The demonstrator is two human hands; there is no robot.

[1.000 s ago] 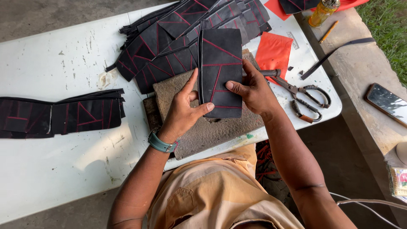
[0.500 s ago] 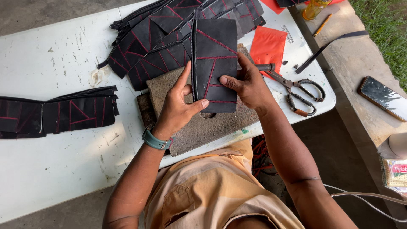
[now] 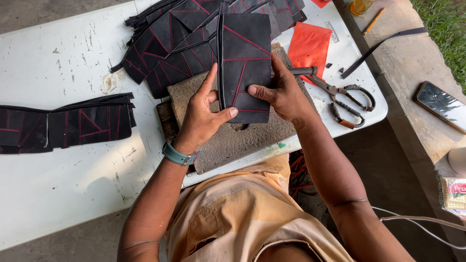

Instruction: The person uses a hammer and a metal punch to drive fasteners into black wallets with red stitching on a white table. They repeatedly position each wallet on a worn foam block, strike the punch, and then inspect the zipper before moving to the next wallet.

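Both hands clamp the black red-stitched panel (image 3: 245,65), left hand (image 3: 203,119) and right hand (image 3: 284,94) at its lower edge; it has shifted little, held above the grey slab (image 3: 233,140) on the worktop (image 3: 63,53); scissors (image 3: 340,94) lie beside.

Bright, sharp daylight; soft shadows.

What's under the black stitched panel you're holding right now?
Under the black stitched panel, held by the left hand and right hand, lies a rough grey slab on the white table. The slab's middle is covered by the panel and both hands.
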